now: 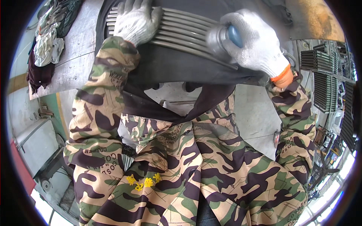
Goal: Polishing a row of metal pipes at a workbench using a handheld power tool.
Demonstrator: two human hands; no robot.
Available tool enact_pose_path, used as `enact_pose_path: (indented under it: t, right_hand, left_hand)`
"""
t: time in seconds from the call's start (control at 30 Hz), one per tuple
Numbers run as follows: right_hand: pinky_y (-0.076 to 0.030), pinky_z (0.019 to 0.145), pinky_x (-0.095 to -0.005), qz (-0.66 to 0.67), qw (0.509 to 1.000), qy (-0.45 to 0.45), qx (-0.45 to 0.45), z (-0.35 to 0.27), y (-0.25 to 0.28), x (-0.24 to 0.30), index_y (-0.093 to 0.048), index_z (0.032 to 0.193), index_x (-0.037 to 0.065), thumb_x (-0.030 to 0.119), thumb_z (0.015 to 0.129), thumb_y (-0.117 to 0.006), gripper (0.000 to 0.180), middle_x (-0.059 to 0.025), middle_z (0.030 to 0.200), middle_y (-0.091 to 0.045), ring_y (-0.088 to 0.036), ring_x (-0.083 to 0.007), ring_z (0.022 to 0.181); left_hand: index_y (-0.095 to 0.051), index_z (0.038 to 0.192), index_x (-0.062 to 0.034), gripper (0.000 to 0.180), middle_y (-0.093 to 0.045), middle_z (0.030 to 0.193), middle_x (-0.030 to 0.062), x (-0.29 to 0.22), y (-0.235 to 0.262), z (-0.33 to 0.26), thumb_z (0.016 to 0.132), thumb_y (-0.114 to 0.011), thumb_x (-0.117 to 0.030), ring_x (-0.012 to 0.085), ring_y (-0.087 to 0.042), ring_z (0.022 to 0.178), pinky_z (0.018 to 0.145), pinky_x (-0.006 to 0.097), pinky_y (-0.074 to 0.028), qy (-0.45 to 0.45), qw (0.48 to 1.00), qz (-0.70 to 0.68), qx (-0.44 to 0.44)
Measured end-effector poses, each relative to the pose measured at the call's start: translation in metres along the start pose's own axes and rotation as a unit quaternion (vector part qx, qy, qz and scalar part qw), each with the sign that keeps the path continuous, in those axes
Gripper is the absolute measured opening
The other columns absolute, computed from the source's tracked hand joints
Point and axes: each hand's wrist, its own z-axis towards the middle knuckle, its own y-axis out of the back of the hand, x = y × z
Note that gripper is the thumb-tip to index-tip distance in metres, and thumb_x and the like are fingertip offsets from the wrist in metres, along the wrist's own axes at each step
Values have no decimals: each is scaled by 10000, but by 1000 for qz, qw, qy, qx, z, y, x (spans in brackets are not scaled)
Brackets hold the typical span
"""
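Several grey metal rods lie side by side on a black cloth over the work table. My left hand, in a white knit glove, rests flat across the rods near their left ends, fingers spread. Wrapped around a round palm sander with a blue top and grey body is my right hand, in a white glove with an orange cuff. The sander sits over the right part of the rods and hides their far right ends. Its underside is hidden and its edge looks blurred.
Crumpled cloths lie on the metal tabletop at the left. Stacked dark metal bars stand on the right, beyond a brown-stained board. A grey wheeled cart is on the lower left.
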Motion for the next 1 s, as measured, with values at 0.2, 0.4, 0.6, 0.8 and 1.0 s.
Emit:
enact_pose_path:
  t: [0.2,0.4,0.6,0.8,1.0]
  right_hand:
    - [-588,811,-437,23,1000,15,2,7,-3,5,-732,1118,145,243,869,-769,270,-103,961,-684,-695,-335,910]
    - [-592,816,-437,12,1000,-1,11,3,2,16,-742,1117,150,234,860,-772,272,-101,968,-696,-700,-331,912]
    - [-589,820,-447,9,1000,-6,-7,18,-14,6,-734,1072,154,251,844,-788,253,-101,940,-689,-696,-341,907]
    - [-592,816,-440,16,1000,-1,21,39,-9,30,-739,1082,155,241,846,-781,254,-103,940,-690,-697,-343,895]
    - [-589,816,-436,-14,1000,-11,11,35,-13,24,-740,1065,159,238,826,-797,258,-98,953,-702,-699,-334,896]
  left_hand:
    - [-653,1408,-69,447,-597,1535,188,1,13,-15,1059,-569,-335,413,-536,1387,1178,565,-400,-17,1000,14,-5]
    - [-553,1512,57,624,-542,1575,299,-20,16,16,1085,-482,-392,507,-433,1506,1295,599,-265,94,990,-85,55]
    - [-546,1520,54,625,-534,1589,297,-10,22,2,1074,-511,-383,509,-423,1522,1306,600,-254,57,991,-105,61]
    - [-539,1536,42,648,-525,1605,296,-9,26,3,1066,-532,-403,487,-423,1542,1320,565,-257,23,988,-148,48]
    - [-533,1534,70,668,-531,1604,291,-27,8,24,1076,-489,-414,465,-415,1554,1328,555,-242,59,988,-143,28]
